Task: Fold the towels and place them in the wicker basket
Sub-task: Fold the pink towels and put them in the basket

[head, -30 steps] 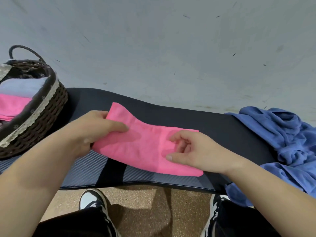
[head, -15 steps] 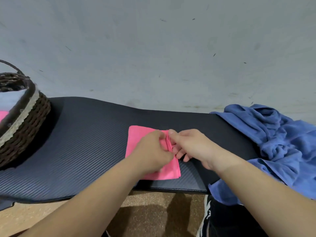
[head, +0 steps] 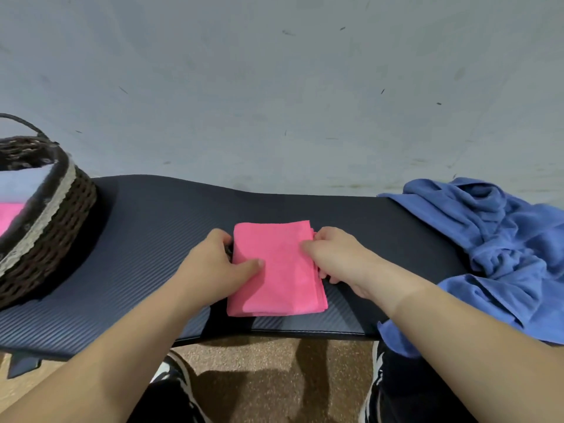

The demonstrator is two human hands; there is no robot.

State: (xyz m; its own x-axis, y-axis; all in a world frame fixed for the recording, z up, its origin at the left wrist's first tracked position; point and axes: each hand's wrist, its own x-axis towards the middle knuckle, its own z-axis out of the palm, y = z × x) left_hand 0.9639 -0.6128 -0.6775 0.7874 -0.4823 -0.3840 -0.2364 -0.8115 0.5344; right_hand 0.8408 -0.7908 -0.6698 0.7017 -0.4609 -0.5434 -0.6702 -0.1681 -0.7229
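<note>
The left hand (head: 213,264) and the right hand (head: 338,257) each hold a pinching grip on opposite side edges of the folded pink towel (head: 277,270), which lies flat on the table (head: 152,239).

One wicker basket (head: 61,227). Inside it, two: pale towel (head: 21,184), stowed pink towel (head: 9,215). Right of it, one folded pink towel (head: 274,270), one blue heap (head: 488,239).

Pink towel (head: 276,267): folded into a rectangle, flat on dark ribbed mat (head: 146,230), near front edge.
Left hand (head: 219,264): grips left edge, thumb on top.
Right hand (head: 338,257): pinches right edge, thumb on top.
Wicker basket (head: 58,215): far left on mat, holding pale blue cloth (head: 24,184) and pink cloth (head: 9,215).
Blue towels (head: 503,239): crumpled heap, right end of mat.
</note>
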